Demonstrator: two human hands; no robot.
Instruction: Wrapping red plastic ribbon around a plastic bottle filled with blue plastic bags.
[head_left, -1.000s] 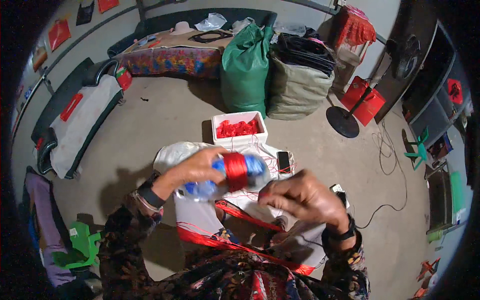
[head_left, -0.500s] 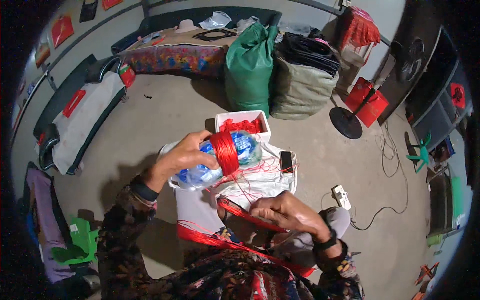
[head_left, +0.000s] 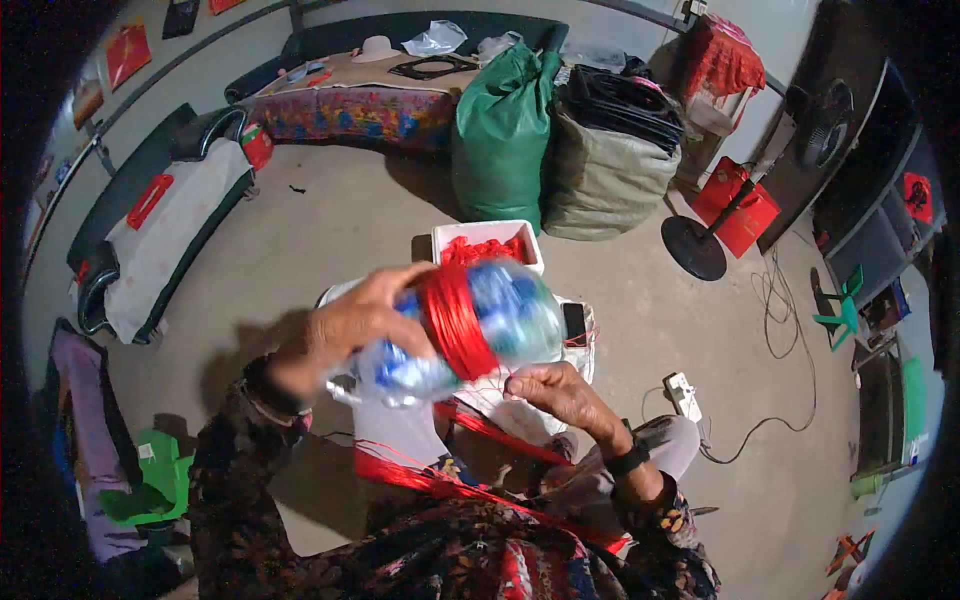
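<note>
My left hand (head_left: 365,320) grips one end of a clear plastic bottle-like roll (head_left: 525,305) with blue and white inside. Red cord (head_left: 455,320) is wound in a thick band round its middle. Just below the roll's right end, my right hand (head_left: 562,395) has thumb and fingers pinched together on a strand of the red cord. The roll is blurred by motion. A long red skein (head_left: 400,472) stretches across my legs. Under the roll lies a white cloth (head_left: 585,365), partly hidden.
A white box (head_left: 437,242) of red cord pieces (head_left: 485,250) stands just beyond the roll. A phone (head_left: 574,324) lies on the cloth. To the right are a power strip (head_left: 684,397) and a fan base (head_left: 693,248). A green sack (head_left: 498,150) stands behind.
The roll has swung right and come closer, tilting its right end downward. My right hand has moved up to just below it, shortening the cord between them.
</note>
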